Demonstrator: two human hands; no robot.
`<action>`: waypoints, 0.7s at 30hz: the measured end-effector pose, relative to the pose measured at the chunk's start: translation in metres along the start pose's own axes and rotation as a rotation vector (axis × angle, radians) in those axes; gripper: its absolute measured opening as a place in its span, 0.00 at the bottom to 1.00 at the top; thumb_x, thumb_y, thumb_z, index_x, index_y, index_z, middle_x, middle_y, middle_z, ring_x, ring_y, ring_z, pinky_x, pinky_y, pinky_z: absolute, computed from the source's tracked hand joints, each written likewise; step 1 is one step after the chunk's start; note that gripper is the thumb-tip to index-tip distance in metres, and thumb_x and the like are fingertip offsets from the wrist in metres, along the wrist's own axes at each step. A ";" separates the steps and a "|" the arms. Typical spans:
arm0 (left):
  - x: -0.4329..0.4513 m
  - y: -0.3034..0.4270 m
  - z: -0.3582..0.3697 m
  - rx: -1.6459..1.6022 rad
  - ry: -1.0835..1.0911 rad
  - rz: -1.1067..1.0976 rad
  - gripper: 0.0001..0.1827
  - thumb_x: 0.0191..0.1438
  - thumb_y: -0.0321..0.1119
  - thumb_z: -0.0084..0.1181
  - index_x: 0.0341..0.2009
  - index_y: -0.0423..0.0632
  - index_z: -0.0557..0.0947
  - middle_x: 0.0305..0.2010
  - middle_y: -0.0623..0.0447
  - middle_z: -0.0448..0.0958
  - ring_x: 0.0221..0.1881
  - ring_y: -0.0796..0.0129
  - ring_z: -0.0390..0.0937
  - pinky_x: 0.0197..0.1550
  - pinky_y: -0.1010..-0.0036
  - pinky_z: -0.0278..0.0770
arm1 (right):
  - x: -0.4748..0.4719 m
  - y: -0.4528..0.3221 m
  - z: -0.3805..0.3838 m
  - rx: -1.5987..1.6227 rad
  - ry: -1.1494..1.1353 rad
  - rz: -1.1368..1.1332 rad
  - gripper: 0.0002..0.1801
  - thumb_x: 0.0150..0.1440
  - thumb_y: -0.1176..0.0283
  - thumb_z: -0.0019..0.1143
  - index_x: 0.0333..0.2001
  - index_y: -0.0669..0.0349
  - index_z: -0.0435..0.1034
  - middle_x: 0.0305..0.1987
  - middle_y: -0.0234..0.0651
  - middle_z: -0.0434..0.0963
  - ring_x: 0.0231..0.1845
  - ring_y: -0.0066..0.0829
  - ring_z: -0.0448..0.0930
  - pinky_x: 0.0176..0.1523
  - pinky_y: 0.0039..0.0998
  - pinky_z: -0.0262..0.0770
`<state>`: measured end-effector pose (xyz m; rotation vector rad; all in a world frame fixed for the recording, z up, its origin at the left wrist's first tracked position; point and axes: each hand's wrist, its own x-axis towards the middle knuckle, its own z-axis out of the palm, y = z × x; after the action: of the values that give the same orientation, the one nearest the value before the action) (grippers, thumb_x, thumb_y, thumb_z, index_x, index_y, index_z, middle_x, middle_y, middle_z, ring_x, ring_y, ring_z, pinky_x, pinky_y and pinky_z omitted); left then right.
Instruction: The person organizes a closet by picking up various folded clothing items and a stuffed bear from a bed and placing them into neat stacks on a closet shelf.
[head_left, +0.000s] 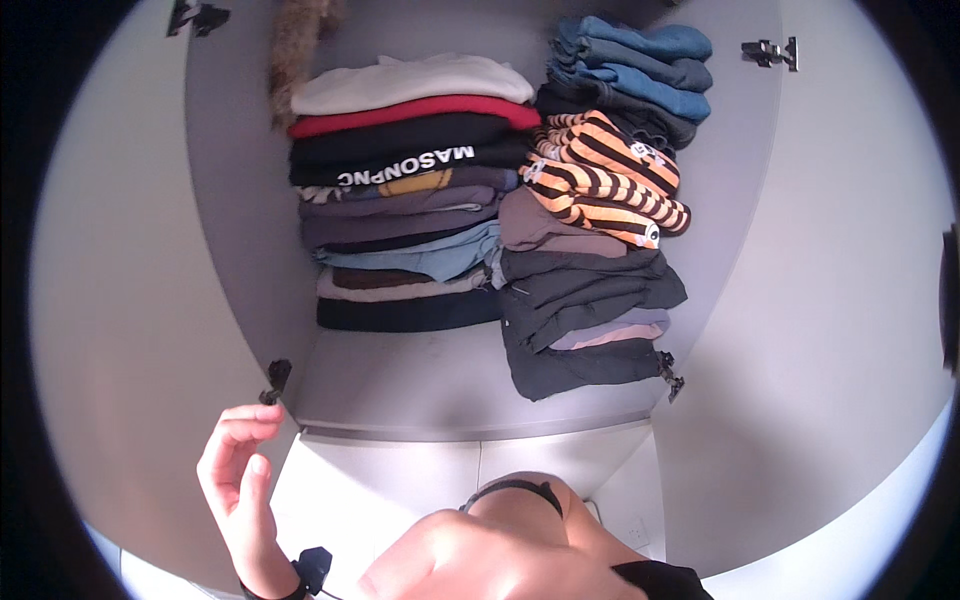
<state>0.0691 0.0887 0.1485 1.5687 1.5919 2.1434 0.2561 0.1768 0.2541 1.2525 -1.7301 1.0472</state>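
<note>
My left hand (240, 465) is raised at the lower left, beside the inner face of the left cabinet door (135, 300). Its fingers are loosely curled, with thumb and fingertips apart and nothing between them. A dark band with a small black device (313, 568) circles that wrist. Close to the camera at bottom centre is bare skin, seemingly my right hand and arm (502, 555), with a black strap (517, 487) behind it; its fingers cannot be made out. Before me, folded clothes fill an open cabinet: a left stack (412, 210) and a right stack (600, 217).
The left stack includes a white garment (412, 84) and a black one bearing writing (412, 135). Jeans (652, 75), orange striped garments (600, 180) and a dark jacket (585, 292) form the right stack. Brown fur (292, 60) hangs at left. The right door (840, 300) stands open on metal hinges (772, 54).
</note>
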 end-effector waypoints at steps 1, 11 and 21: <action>-0.006 0.005 0.005 -0.030 -0.025 0.012 0.16 0.54 0.39 0.55 0.37 0.36 0.78 0.44 0.44 0.76 0.47 0.63 0.74 0.52 0.71 0.69 | 0.011 -0.013 -0.005 -0.056 -0.243 0.165 0.05 0.50 0.76 0.47 0.31 0.65 0.69 0.31 0.42 0.69 0.29 0.33 0.73 0.36 0.32 0.71; -0.094 0.034 -0.063 0.087 0.098 -0.084 0.20 0.55 0.44 0.53 0.34 0.36 0.75 0.36 0.46 0.73 0.40 0.63 0.72 0.47 0.69 0.69 | -0.051 0.058 0.058 0.070 0.121 0.224 0.04 0.50 0.80 0.57 0.27 0.62 0.69 0.23 0.31 0.72 0.23 0.32 0.76 0.26 0.28 0.67; -0.210 0.039 -0.156 0.316 0.168 -0.471 0.16 0.60 0.34 0.51 0.49 0.36 0.75 0.52 0.43 0.73 0.53 0.60 0.70 0.61 0.63 0.62 | -0.044 0.154 0.111 0.477 -0.202 0.077 0.10 0.54 0.71 0.60 0.23 0.62 0.69 0.19 0.34 0.71 0.19 0.36 0.73 0.24 0.32 0.66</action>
<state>0.0774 -0.1530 0.0413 0.9421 2.1748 1.8713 0.1073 0.1195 0.1419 1.6415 -1.7454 1.4820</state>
